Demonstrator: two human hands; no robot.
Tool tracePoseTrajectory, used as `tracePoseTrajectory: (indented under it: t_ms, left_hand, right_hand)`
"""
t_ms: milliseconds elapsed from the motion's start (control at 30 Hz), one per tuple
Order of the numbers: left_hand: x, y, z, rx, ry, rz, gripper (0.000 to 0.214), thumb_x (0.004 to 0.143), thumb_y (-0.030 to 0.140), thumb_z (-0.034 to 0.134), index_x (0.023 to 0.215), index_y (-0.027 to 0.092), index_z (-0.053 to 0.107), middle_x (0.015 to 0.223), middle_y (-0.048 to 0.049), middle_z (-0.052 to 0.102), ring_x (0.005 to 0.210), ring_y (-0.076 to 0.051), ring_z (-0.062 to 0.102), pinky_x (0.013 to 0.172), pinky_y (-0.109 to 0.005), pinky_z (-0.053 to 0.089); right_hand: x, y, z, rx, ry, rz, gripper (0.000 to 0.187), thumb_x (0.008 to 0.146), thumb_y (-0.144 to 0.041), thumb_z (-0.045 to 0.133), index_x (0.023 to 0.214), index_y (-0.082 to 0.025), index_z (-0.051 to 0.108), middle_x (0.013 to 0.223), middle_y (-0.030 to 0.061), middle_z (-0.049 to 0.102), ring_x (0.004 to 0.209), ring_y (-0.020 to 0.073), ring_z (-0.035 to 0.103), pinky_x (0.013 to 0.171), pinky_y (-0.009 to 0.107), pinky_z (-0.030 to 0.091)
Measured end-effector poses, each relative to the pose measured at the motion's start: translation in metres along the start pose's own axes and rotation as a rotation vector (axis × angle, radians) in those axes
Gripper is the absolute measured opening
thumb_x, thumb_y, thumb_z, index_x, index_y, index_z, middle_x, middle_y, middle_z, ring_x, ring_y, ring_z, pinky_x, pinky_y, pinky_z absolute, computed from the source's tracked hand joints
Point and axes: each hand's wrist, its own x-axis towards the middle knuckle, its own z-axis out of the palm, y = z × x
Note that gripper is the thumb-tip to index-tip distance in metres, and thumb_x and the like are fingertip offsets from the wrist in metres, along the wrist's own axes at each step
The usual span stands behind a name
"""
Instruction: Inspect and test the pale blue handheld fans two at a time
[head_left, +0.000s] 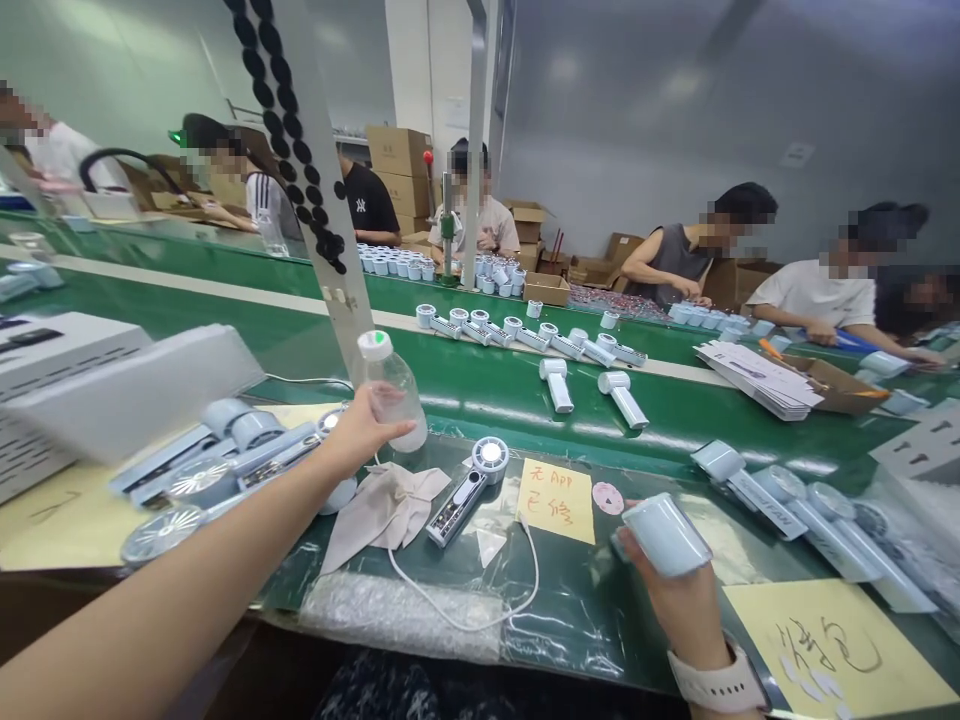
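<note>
My left hand [358,432] reaches forward and wraps around a clear plastic bottle [395,388] with a white cap, standing at the bench's far edge. My right hand [679,590] holds a pale blue fan head [665,535] just above the bench. Between the hands lies a handheld fan [466,490] with a white cable [480,600] attached, next to a beige cloth [382,505] and a yellow note [556,500] with handwriting.
Pale blue handheld fans lie piled at left [225,460] and right [787,505]. A green conveyor [480,390] carries more fans [525,335]. Several people sit working across it. A white box [67,385] stands at left; bubble wrap [397,615] lies at the near edge.
</note>
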Motion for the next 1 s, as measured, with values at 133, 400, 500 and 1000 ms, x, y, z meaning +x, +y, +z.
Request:
tracePoseTrajectory:
  t_ms: [133,400,500,1000]
  left_hand:
    - [0.009,-0.009,0.006,-0.042,-0.024,-0.053,0.059,0.060,0.030,0.080,0.109,0.022,0.048,0.126,-0.0194,0.066,0.120,-0.034,0.062,0.101,-0.052,0.049]
    - [-0.063,0.029,-0.032,0.043,0.195,0.103,0.068,0.068,0.038,0.076,0.128,0.025,0.047,0.146,-0.0147,0.047,0.135,-0.035,0.046,0.114,-0.052,0.036]
    - [-0.123,0.022,-0.021,-0.191,-0.338,-0.015,0.039,0.076,0.052,0.069,0.105,0.027,0.063,0.104,-0.0095,0.069,0.096,-0.033,0.068,0.087,-0.048,0.054]
    - [-0.185,-0.001,-0.051,-0.708,-0.305,-0.430,0.061,0.072,0.065,0.069,0.118,0.030,0.048,0.079,-0.0011,0.066,0.045,-0.016,0.061,0.039,-0.025,0.038]
  right_hand:
    - [-0.008,-0.028,0.001,0.309,-0.106,0.231,0.040,0.083,-0.051,0.068,0.111,-0.022,0.069,0.102,0.0107,0.075,0.090,0.0304,0.070,0.074,0.041,0.057]
    - [0.026,-0.131,0.057,1.023,-0.411,0.586,0.058,0.062,-0.064,0.081,0.096,-0.020,0.067,0.080,0.0051,0.072,0.071,0.0244,0.065,0.065,0.038,0.053]
    - [0.023,-0.180,0.088,1.106,-0.610,0.409,0.064,0.071,-0.071,0.071,0.109,-0.021,0.062,0.105,0.0083,0.071,0.090,0.0269,0.066,0.079,0.040,0.053]
    - [0.030,-0.191,0.176,0.037,-0.860,-0.321,0.022,0.081,0.002,0.057,0.076,-0.016,0.070,0.096,0.0156,0.070,0.106,0.0327,0.058,0.109,0.059,0.026]
